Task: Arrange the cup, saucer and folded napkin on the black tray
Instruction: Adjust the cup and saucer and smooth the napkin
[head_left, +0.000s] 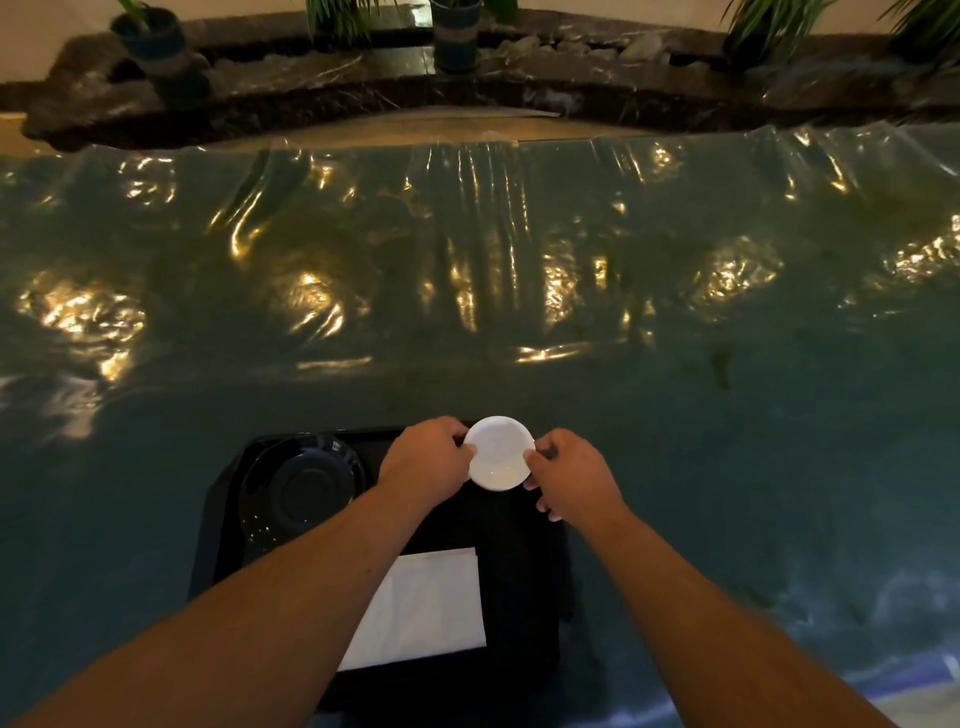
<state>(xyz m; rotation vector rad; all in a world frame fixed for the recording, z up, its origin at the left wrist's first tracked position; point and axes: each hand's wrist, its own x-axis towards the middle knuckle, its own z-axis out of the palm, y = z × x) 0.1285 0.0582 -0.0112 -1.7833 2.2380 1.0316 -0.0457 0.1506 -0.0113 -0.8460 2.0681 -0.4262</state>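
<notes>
Black tray near the front edge of a worktop covered in glossy, wrinkled clear plastic that catches warm light. White saucer, small and round, at the tray's far edge, about over its rim, pinched from both sides: left hand curled on its left rim, right hand curled on its right rim, fingertips of both touching the white edge. Hard to tell whether the saucer rests on the tray or is held just above it. Both bare forearms reaching from the near side across the tray, the left one crossing over part of the napkin. Folded napkin, white and rectangular, flat on the tray's near half, nearer than the saucer and well apart from it. Dark glossy round dish in the tray's far-left corner, to the left of the left hand; cannot tell whether this is a plate or an upturned cup. Beyond the tray, the plastic-covered worktop stretching away to its far edge. Past that, a dark stone ledge with pebbles, 2 dark pots standing on it, and green leaves farther right.
</notes>
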